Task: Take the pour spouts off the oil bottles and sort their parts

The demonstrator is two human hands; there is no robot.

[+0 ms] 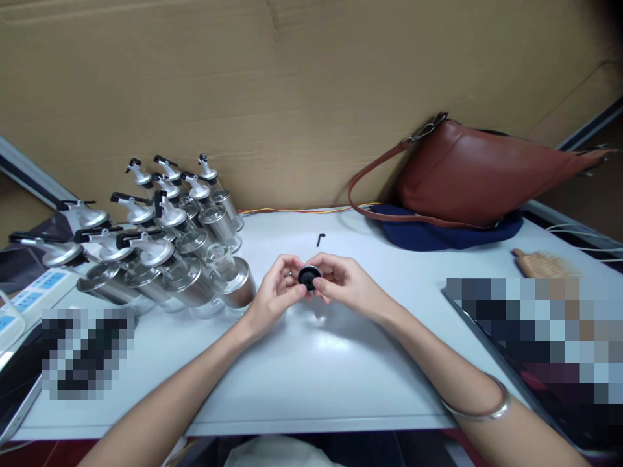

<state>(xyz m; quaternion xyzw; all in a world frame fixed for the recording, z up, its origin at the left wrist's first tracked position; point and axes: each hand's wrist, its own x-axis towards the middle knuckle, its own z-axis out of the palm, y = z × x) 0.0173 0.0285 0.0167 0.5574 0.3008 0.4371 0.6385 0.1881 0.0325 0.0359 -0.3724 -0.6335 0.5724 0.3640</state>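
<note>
Both hands meet over the middle of the white table. Between them is a round pourer lid with a silver rim, its black underside facing me. My left hand grips its left edge with thumb and fingers. From the other side, my right hand holds it with the thumb pressed on the black face. A small black lever lies on the table just beyond the hands. Left of my left hand stands a glass-and-steel bottle with an open top. Several similar bottles behind it carry silver pourer tops with black levers.
A brown leather bag rests on a dark blue cap at the back right. Nearer are a wooden brush and a partly blurred dark flat device. A white power strip lies far left. Cardboard stands behind the table.
</note>
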